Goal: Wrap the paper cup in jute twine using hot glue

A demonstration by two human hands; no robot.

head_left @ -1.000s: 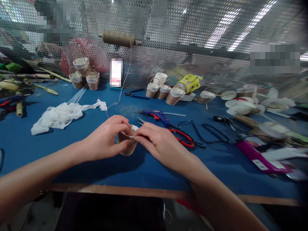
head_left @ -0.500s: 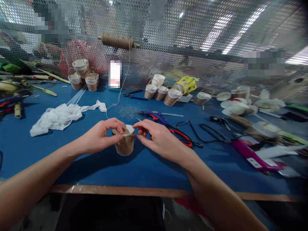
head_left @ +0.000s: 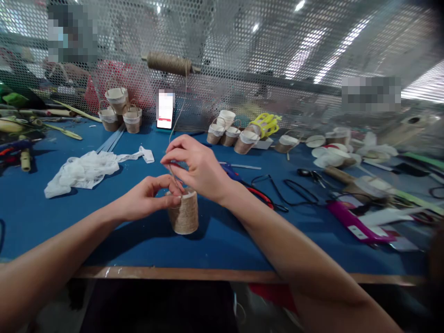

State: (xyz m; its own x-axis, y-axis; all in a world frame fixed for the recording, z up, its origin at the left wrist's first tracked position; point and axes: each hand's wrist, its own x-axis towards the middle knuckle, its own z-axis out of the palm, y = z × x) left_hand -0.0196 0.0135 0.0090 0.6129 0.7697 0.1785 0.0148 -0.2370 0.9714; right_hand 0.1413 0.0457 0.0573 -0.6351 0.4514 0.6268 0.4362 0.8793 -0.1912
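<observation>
A small cup wrapped in brown twine point(head_left: 185, 215) is held just above the blue table, its white inside showing a little at the rim. My left hand point(head_left: 152, 196) pinches the cup's rim on its left side, thumb outside and fingers over the edge. Above the rim, my right hand point(head_left: 194, 162) is closed with its fingertips together on the jute twine point(head_left: 179, 118). That strand runs down from the twine spool point(head_left: 169, 63) on the mesh wall. Part of the cup's rim is hidden behind my fingers.
Right of the cup lie a blue glue gun point(head_left: 231, 172), black cable and red-handled tool point(head_left: 262, 196). White gauze point(head_left: 83, 173) is at left. Several small buckets point(head_left: 247, 141) and a phone point(head_left: 165, 111) stand at the back. A purple tool point(head_left: 359, 222) lies far right.
My right hand has moved from the cup's right side up and left, over the rim, with the twine. The cup has turned and shifted slightly right in my left hand.
</observation>
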